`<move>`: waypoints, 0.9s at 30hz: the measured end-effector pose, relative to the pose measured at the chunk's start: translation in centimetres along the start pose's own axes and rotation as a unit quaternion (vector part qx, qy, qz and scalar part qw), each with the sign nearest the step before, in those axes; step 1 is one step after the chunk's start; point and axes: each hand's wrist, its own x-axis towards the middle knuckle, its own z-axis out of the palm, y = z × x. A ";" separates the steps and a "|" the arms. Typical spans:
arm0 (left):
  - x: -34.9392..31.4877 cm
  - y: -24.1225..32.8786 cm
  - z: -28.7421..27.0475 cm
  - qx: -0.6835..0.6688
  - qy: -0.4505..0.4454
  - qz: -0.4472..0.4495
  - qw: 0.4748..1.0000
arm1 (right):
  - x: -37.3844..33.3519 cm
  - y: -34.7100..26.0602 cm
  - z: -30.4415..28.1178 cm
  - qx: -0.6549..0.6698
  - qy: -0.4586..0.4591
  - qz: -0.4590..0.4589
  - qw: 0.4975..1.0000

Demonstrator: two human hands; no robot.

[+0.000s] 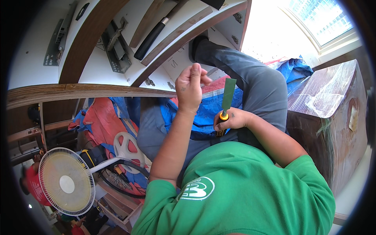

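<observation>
Right near the middle of my view is a flat-bladed tool [228, 96], its green blade pointing toward twelve o'clock. I have the right hand [233, 118] clamped around its black-and-yellow handle, fingers wrapped and thumb laid over. At ten o'clock from the tool, I see the left hand [192, 86] raised, fingers curled toward the thumb; I cannot tell whether their tips meet or pinch anything.

A grey-trousered leg [260, 84] bends just beside the blade, at two o'clock. From nine to twelve, I get a white-panelled cabinet [98, 90] with a wooden edge; a black-handled tool [150, 40] lies inside, at half past ten. Folds of blue-and-red tarp [103, 119] show at nine. At three, I see a brown box [333, 121] in clear film; at half past one, a window [321, 19]; at eight, a white fan [66, 184].
</observation>
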 end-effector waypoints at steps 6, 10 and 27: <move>-1.2 -0.8 -0.6 0.008 -0.082 0.042 0.996 | 0.1 -0.1 0.0 -0.011 0.001 0.000 1.000; -2.2 -0.7 -0.5 -0.026 -0.107 -0.132 0.985 | 0.0 -0.2 0.0 -0.002 -0.004 -0.007 1.000; -2.0 0.0 1.9 -0.095 -0.188 -0.029 0.977 | -0.1 -0.4 0.2 -0.022 -0.001 -0.001 1.000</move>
